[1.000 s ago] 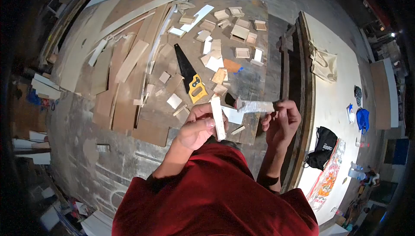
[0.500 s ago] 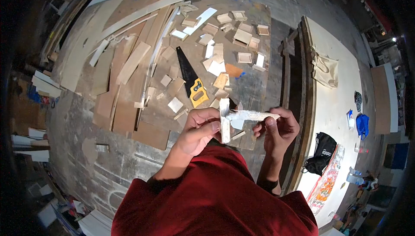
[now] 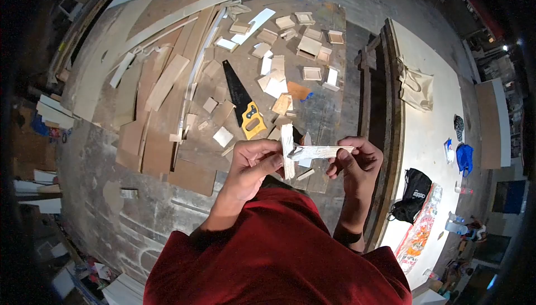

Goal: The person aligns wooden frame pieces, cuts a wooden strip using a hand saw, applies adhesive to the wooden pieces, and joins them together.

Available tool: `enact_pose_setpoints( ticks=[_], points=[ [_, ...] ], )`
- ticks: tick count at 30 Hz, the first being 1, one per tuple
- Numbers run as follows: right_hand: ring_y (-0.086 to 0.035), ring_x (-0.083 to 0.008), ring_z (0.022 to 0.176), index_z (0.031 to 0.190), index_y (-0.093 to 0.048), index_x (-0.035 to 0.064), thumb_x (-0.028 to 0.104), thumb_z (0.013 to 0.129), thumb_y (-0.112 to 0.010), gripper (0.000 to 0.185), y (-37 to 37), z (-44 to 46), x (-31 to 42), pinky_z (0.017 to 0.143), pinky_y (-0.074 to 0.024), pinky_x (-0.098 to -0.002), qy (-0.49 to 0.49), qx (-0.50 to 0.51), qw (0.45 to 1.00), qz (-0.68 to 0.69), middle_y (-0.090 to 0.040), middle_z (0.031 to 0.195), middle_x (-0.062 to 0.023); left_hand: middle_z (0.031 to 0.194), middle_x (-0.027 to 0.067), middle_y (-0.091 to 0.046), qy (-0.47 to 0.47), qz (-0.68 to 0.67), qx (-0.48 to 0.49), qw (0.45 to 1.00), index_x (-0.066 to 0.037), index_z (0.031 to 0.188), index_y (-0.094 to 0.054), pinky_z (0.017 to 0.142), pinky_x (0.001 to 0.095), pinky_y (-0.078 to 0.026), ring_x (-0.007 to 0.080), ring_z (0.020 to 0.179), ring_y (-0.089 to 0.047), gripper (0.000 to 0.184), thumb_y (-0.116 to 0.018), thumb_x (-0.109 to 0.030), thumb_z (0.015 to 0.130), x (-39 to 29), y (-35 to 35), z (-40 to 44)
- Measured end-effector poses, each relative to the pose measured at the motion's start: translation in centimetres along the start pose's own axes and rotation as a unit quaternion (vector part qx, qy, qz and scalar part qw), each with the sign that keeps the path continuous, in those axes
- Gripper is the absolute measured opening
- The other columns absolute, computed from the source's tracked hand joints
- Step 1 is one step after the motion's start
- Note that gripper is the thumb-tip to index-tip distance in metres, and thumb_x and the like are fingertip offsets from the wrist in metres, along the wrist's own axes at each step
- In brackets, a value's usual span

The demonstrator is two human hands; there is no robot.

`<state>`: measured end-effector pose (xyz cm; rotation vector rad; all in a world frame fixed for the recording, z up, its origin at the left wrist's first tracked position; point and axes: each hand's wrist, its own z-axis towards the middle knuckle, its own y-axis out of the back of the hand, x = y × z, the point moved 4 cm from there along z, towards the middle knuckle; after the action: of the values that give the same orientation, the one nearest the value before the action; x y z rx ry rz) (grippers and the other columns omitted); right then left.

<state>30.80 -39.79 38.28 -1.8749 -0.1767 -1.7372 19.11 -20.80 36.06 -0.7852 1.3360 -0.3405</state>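
My left hand (image 3: 252, 166) is closed in a pinch on an upright strip of wood (image 3: 288, 162) with a rough, pale edge. A second wood piece (image 3: 322, 152) lies sideways against it, the two meeting in a T shape; whether they are fixed together I cannot tell. At its far right end, my right hand (image 3: 360, 162) grips this second piece between thumb and fingers. Beyond my hands, a handsaw (image 3: 240, 99) with a yellow handle rests among wood offcuts.
Several small wooden trays and boxes (image 3: 309, 48) are scattered ahead. Long boards (image 3: 167, 84) lie to the left. On the right, a pale-topped table (image 3: 441, 76) holds a cloth bag (image 3: 417, 90), a black drawstring bag (image 3: 411, 193) and a printed plastic bag (image 3: 419, 232).
The T-shaped wood has tilted slightly, showing more of the sideways piece's face. Both hands keep their grip. The whole view has shifted a little.
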Motion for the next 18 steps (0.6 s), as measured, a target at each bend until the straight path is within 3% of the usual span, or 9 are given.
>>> enact_pose_setpoints(
  ticks=[4, 12, 18],
  points=[
    [-0.067, -0.0188, 0.057, 0.104, -0.065, -0.0085, 0.0, 0.092, -0.067, 0.015, -0.2, 0.3, 0.0, 0.047, -0.0543, -0.0276, -0.003, -0.022, 0.999, 0.044, -0.07, 0.077, -0.016, 0.093, 0.0121, -0.072, 0.015, 0.012, 0.01, 1.0, 0.009, 0.106, -0.069, 0.068, 0.0287, -0.057, 0.0145, 0.078, -0.067, 0.019, -0.068, -0.003, 0.092, 0.2, -0.2, 0.0],
    [-0.066, -0.0182, 0.053, 0.103, -0.066, -0.007, 0.002, 0.09, -0.069, 0.016, 0.3, 0.3, -1.1, 0.045, -0.0516, -0.0264, -0.07, -0.009, 0.997, 0.009, -0.07, 0.074, -0.0157, 0.093, 0.0124, -0.071, -0.051, 0.132, 0.009, 0.99, 0.012, 0.104, -0.068, 0.069, 0.0289, -0.058, 0.0149, 0.079, -0.067, 0.015, -0.066, 0.001, 0.094, -0.2, -0.7, -0.1],
    [-0.066, -0.0181, 0.053, 0.101, -0.067, -0.0068, 0.002, 0.09, -0.07, 0.015, 0.2, 0.0, -0.6, 0.046, -0.0517, -0.0264, -0.052, -0.022, 0.997, 0.045, -0.07, 0.074, -0.0154, 0.094, 0.0122, -0.071, -0.037, 0.093, -0.011, 0.995, 0.011, 0.106, -0.069, 0.069, 0.028, -0.056, 0.014, 0.08, -0.067, 0.017, -0.067, -0.001, 0.093, 0.1, -0.4, -0.5]
  ],
)
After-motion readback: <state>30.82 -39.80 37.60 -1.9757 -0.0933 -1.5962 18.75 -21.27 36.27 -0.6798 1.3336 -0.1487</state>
